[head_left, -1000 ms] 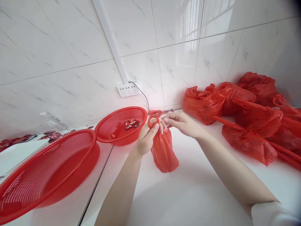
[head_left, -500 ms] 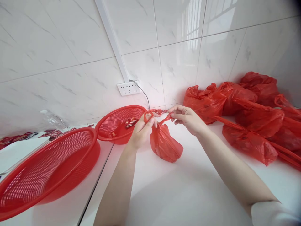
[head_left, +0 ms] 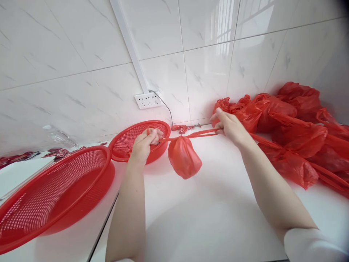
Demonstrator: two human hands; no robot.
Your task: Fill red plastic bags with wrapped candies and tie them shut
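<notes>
Between my hands hangs a small, rounded red plastic bag (head_left: pixel 184 158), its neck drawn tight and its handles pulled out to both sides. My left hand (head_left: pixel 144 143) is closed around one handle, in front of the smaller red basket (head_left: pixel 114 145). On the other side, my right hand (head_left: pixel 227 125) grips the other handle, which is stretched into thin strands. What fills the bag is hidden by the plastic.
Several filled red bags (head_left: pixel 297 136) are heaped at the right against the tiled wall. A large red basket (head_left: pixel 103 163) stands at the left. Behind it lies a clear plastic bottle (head_left: pixel 61 137). A power socket (head_left: pixel 148 100) with a cable is on the wall.
My hands have moved apart, left hand leftward and right hand rightward and up. The bag's handles are now pulled taut, and its neck has tightened into a knot-like gather.
</notes>
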